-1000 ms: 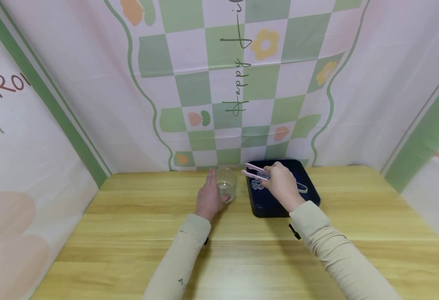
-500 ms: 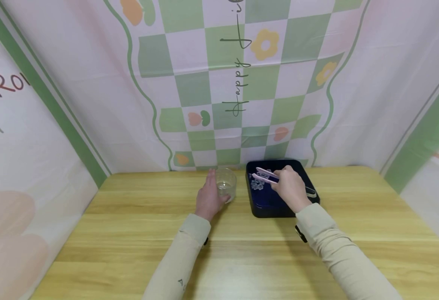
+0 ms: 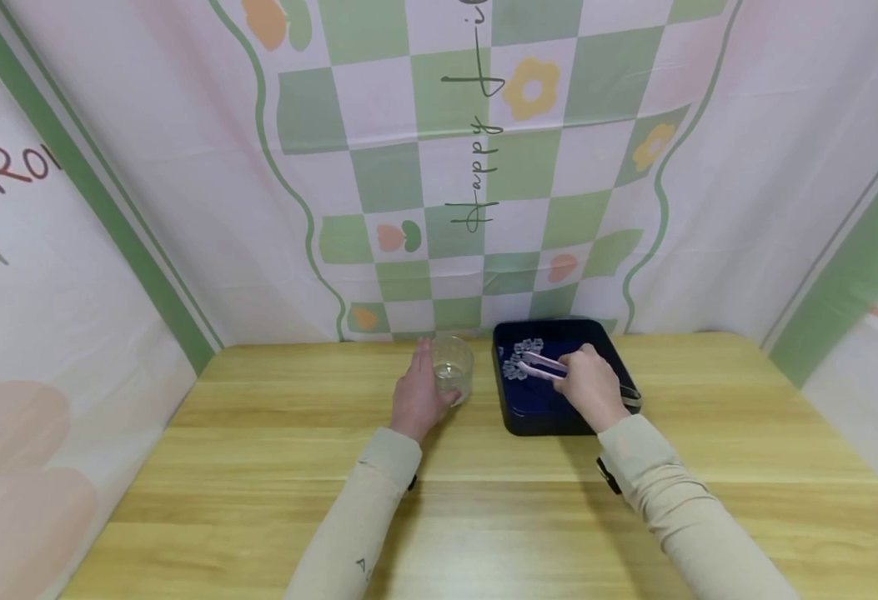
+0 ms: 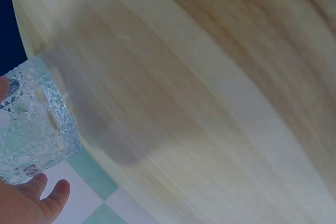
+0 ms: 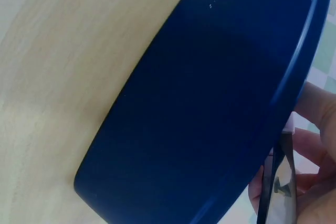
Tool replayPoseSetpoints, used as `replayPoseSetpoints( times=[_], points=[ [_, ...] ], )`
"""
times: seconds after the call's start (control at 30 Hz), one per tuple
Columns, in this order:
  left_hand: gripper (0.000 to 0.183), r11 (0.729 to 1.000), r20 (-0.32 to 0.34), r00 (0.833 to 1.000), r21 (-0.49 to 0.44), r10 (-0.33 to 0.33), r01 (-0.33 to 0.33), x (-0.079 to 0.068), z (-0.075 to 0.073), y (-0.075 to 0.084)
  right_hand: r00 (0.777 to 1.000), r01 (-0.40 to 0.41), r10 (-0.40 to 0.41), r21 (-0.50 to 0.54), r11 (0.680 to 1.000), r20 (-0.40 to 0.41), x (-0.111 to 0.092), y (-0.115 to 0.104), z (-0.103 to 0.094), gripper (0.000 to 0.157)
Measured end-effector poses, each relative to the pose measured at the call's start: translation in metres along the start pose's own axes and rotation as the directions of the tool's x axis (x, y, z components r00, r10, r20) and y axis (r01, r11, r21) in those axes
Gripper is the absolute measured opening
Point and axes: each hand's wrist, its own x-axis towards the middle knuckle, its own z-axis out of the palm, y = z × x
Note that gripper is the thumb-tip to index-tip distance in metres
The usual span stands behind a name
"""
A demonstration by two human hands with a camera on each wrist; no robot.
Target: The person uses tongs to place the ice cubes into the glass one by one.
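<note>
- My left hand (image 3: 418,398) wraps the glass (image 3: 453,367) on the table (image 3: 258,467); its cut pattern shows only in my left wrist view.
- My right hand (image 3: 593,389) pinches pink tongs (image 3: 539,365) together over clear ice cubes (image 3: 519,358) in the blue tray (image 3: 551,417).

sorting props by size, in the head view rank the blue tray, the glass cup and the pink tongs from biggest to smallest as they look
1. blue tray, clearly the largest.
2 and 3. glass cup and pink tongs: unsure. The cup looks bulkier, but the right hand hides much of the tongs, so I won't rank them.
</note>
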Motion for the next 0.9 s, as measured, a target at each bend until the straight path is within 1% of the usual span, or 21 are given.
replayPoseSetpoints(
  times=[0.33,0.9],
  points=[
    [0.101,1.0,0.001,1.0,0.009,-0.001,0.001,0.0,-0.001,0.0,0.997,-0.041,0.041,0.008,0.999,0.058,0.002,0.001,0.005,0.032],
    [0.103,0.999,0.01,1.0,0.032,0.001,-0.001,0.001,0.001,-0.001,0.997,-0.044,0.043,0.003,0.999,0.063,0.002,0.002,0.012,0.032]
  ],
)
